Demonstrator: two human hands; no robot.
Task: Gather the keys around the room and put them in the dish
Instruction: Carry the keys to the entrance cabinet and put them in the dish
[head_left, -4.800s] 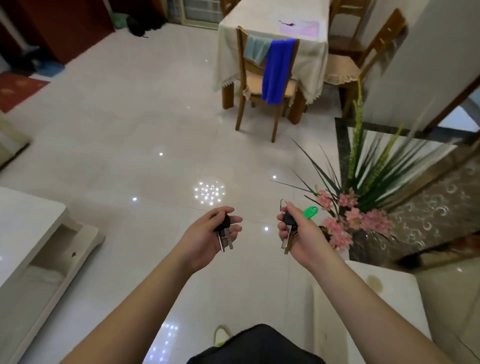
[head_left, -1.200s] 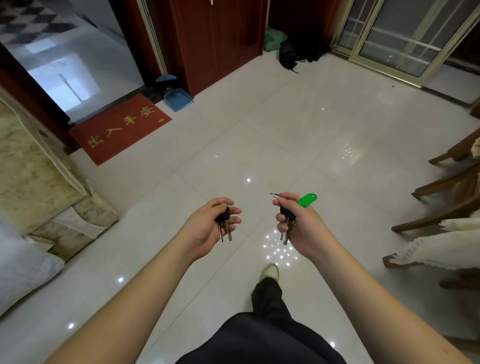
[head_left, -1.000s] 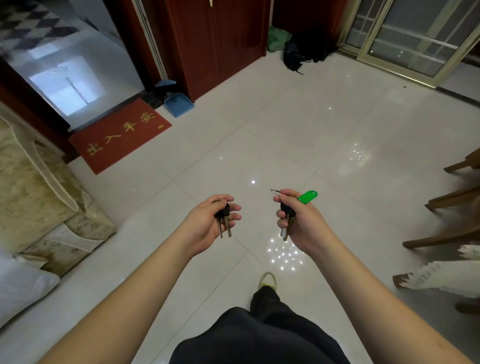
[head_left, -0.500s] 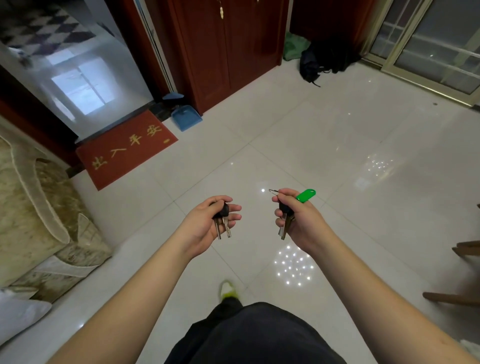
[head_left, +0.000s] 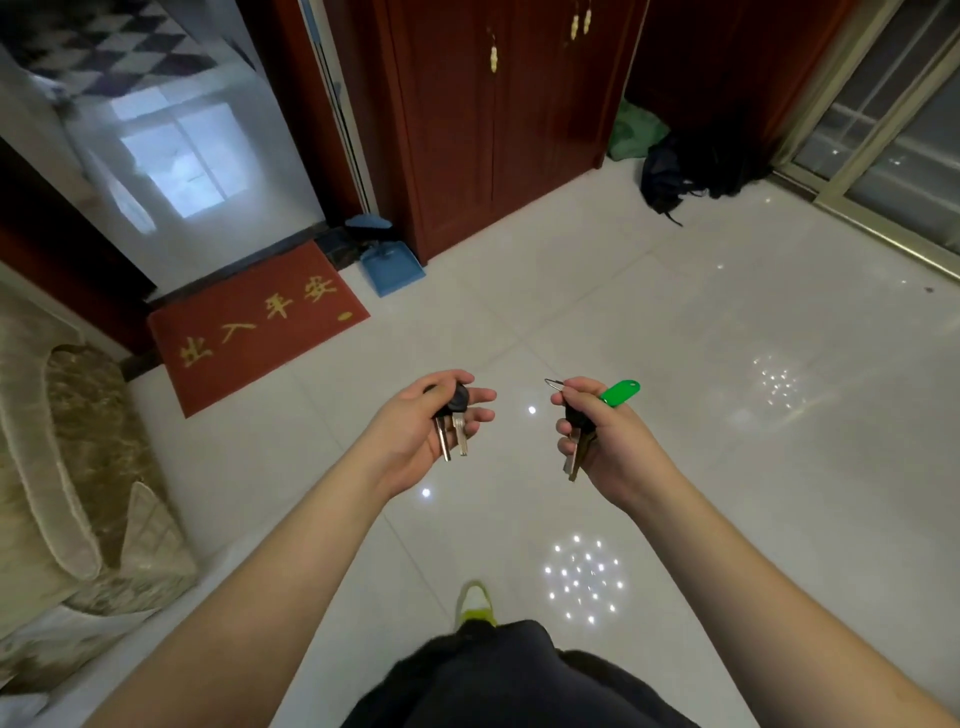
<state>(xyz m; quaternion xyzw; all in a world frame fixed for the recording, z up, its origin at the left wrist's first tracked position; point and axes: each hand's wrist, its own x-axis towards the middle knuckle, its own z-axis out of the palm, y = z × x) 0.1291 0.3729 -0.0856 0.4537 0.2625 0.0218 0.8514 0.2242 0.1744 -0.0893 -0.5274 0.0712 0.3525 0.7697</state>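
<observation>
My left hand (head_left: 415, 436) is held out at waist height, palm up, fingers curled around two black-headed keys (head_left: 452, 426) whose metal blades hang down. My right hand (head_left: 605, 441) grips a bunch of keys (head_left: 576, 447) with a black head, a wire ring at the top and a green plastic tag (head_left: 619, 393) sticking out to the right. Both hands hover over the pale tiled floor, about a hand's width apart. No dish is in view.
A dark red wooden cabinet (head_left: 498, 114) stands straight ahead, a blue dustpan (head_left: 389, 260) at its left foot. A red doormat (head_left: 254, 322) lies before a doorway at left. A beige sofa arm (head_left: 78, 467) is at far left, a black bag (head_left: 670, 176) and sliding glass door at right.
The view has turned away from the dining chairs and moved closer to the cabinet and doormat as I walk. Both hands keep the same grip on their keys.
</observation>
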